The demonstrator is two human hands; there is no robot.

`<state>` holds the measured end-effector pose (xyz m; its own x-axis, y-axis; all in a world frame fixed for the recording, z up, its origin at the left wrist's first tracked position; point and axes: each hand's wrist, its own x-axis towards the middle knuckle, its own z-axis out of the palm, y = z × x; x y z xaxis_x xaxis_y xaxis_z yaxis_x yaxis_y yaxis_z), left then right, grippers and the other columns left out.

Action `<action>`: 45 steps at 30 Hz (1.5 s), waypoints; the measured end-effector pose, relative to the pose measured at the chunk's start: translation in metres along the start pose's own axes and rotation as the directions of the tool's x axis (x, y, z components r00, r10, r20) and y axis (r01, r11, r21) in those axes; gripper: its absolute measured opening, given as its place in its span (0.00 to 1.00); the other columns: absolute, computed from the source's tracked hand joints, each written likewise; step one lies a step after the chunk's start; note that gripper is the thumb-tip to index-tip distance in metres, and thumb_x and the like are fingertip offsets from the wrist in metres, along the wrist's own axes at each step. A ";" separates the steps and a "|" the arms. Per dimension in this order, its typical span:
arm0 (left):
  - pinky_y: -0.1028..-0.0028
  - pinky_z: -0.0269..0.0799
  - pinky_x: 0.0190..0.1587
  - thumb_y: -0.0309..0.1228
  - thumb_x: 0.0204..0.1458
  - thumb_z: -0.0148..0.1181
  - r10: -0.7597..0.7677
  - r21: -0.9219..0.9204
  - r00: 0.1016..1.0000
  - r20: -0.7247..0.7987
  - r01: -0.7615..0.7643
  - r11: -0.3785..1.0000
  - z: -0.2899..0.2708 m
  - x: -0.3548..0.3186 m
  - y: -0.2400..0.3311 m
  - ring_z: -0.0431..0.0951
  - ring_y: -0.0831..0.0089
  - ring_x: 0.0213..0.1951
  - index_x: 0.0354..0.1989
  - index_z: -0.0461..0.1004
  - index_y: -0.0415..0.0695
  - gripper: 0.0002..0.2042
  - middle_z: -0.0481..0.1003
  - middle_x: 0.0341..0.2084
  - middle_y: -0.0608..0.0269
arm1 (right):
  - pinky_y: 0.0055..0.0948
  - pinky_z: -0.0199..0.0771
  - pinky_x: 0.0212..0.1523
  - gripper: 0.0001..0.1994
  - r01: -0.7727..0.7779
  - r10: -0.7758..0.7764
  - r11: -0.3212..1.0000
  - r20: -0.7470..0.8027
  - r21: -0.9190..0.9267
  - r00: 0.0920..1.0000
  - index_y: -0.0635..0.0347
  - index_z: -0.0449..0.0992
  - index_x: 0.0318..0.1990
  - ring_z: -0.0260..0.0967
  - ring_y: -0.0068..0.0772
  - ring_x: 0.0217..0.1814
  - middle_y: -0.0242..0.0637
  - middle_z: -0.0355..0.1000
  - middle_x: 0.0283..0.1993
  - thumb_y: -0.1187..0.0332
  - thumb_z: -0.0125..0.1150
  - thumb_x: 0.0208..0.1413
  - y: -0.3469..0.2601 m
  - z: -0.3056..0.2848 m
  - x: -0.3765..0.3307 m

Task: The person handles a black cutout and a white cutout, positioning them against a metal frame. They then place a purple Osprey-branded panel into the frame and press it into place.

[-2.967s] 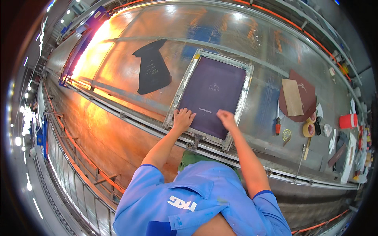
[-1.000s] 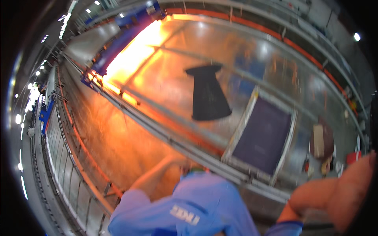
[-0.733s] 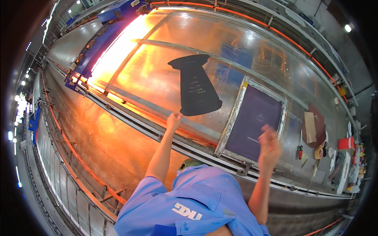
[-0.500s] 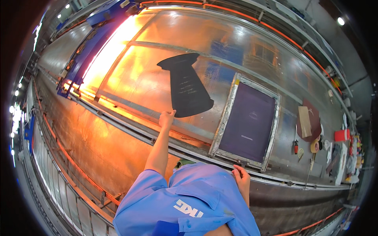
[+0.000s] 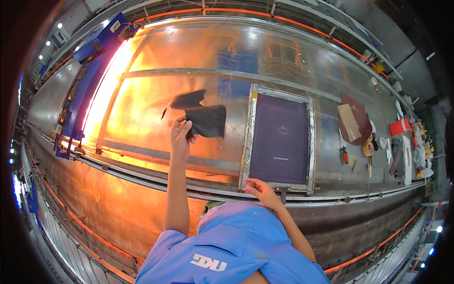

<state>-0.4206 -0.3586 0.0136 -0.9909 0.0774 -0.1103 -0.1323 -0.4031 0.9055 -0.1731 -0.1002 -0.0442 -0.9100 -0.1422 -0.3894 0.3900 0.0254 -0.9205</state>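
Left hand (image 5: pixel 180 135): is being held out over the metal table (image 5: pixel 326 158), with a black sheet (image 5: pixel 206 121) being gripped at its edge.
Left fingers: are being pressed against the thumb, the sheet's edge being pinched between them.
Black sheet: is being held above the near half of the table, left of the screen frame (image 5: pixel 310 142) and well apart from it; it is being bent over, so that two dark flaps are being shown; whether its far edge is being rested on the table cannot be told.
Right hand (image 5: pixel 263 193): is being held at the frame's near left corner; whether the metal is being touched cannot be told.
Right fingers: are being kept loosely extended, a small gap being left between index finger and thumb.
Screen frame: is being filled by a dark purple mesh (image 5: pixel 280 137) with pale markings.
Left end: the table is being lit orange beside a blue machine (image 5: pixel 75 104).
Right end: a maroon sheet (image 5: pixel 363 125) is being partly covered by a tan strip (image 5: pixel 349 121); a red-handled screwdriver (image 5: pixel 344 156) is being seen near it.
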 end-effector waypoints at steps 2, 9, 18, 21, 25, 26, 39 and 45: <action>0.80 0.70 0.22 0.30 0.63 0.60 -0.023 -0.047 0.999 0.034 0.025 0.999 0.026 -0.030 0.023 0.76 0.79 0.22 0.56 0.67 0.38 0.17 0.76 0.32 0.60 | 0.42 0.66 0.67 0.32 -0.074 0.002 0.923 0.188 0.378 0.982 0.49 0.64 0.72 0.67 0.38 0.68 0.45 0.71 0.63 0.44 0.55 0.67 -0.012 0.006 0.007; 0.76 0.74 0.26 0.35 0.63 0.59 -0.443 0.159 0.871 0.212 0.416 0.895 0.016 -0.139 -0.046 0.79 0.73 0.26 0.55 0.67 0.41 0.17 0.76 0.36 0.60 | 0.51 0.63 0.68 0.45 -0.173 -0.241 0.498 0.327 0.850 0.914 0.50 0.49 0.77 0.61 0.38 0.72 0.41 0.63 0.71 0.30 0.46 0.62 -0.021 0.008 0.025; 0.75 0.74 0.41 0.26 0.57 0.66 -0.608 0.424 0.657 0.445 0.444 0.790 0.006 -0.192 -0.086 0.80 0.73 0.37 0.56 0.68 0.38 0.20 0.81 0.34 0.56 | 0.38 0.74 0.50 0.18 0.169 -0.126 0.978 -0.298 0.124 0.946 0.64 0.74 0.58 0.76 0.39 0.49 0.45 0.78 0.48 0.66 0.55 0.64 -0.007 0.012 0.055; 0.75 0.72 0.45 0.29 0.58 0.68 -0.629 0.497 0.631 0.455 0.406 0.767 0.001 -0.199 -0.097 0.78 0.75 0.41 0.59 0.69 0.39 0.22 0.81 0.39 0.58 | 0.45 0.76 0.45 0.17 0.238 -0.292 0.950 -0.301 -0.203 0.908 0.71 0.76 0.50 0.79 0.52 0.42 0.58 0.78 0.38 0.66 0.54 0.61 -0.030 -0.013 0.066; 0.77 0.70 0.38 0.33 0.61 0.65 -0.649 0.617 0.728 0.220 0.412 0.671 0.009 -0.216 -0.120 0.78 0.78 0.36 0.59 0.71 0.40 0.20 0.82 0.36 0.63 | 0.53 0.77 0.37 0.18 0.205 -0.329 0.901 -0.294 -0.383 0.897 0.76 0.77 0.39 0.78 0.67 0.33 0.66 0.75 0.29 0.63 0.54 0.60 -0.087 -0.083 0.048; 0.78 0.69 0.36 0.34 0.62 0.63 -0.644 0.641 0.746 0.169 0.413 0.646 0.014 -0.218 -0.131 0.78 0.79 0.35 0.59 0.72 0.40 0.19 0.82 0.35 0.64 | 0.52 0.77 0.35 0.18 0.086 -0.200 0.921 -0.273 -0.379 0.941 0.77 0.77 0.39 0.78 0.67 0.33 0.66 0.76 0.30 0.62 0.54 0.60 -0.107 -0.107 0.033; 0.79 0.68 0.37 0.31 0.64 0.61 -0.396 0.666 0.911 0.120 0.222 0.712 0.130 -0.262 -0.205 0.75 0.80 0.32 0.64 0.67 0.43 0.21 0.80 0.32 0.65 | 0.34 0.70 0.61 0.39 0.319 -0.428 0.876 -0.887 -0.360 0.174 0.75 0.73 0.59 0.73 0.38 0.58 0.47 0.76 0.56 0.45 0.73 0.54 -0.159 -0.453 -0.144; 0.78 0.69 0.40 0.28 0.64 0.60 -0.412 0.686 0.911 0.024 0.285 0.670 0.197 -0.293 -0.237 0.72 0.81 0.32 0.68 0.61 0.43 0.25 0.78 0.30 0.66 | 0.34 0.73 0.59 0.32 0.649 -0.339 0.671 -0.927 -0.359 -0.162 0.64 0.72 0.64 0.72 0.36 0.58 0.42 0.72 0.62 0.58 0.75 0.55 -0.091 -0.646 -0.274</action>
<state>-0.0939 -0.1060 -0.0883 -0.8475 0.2581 -0.4638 -0.3535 0.3772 0.8560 -0.0504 0.5761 0.1248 -0.1148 0.9315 0.3451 -0.3794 0.2799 -0.8819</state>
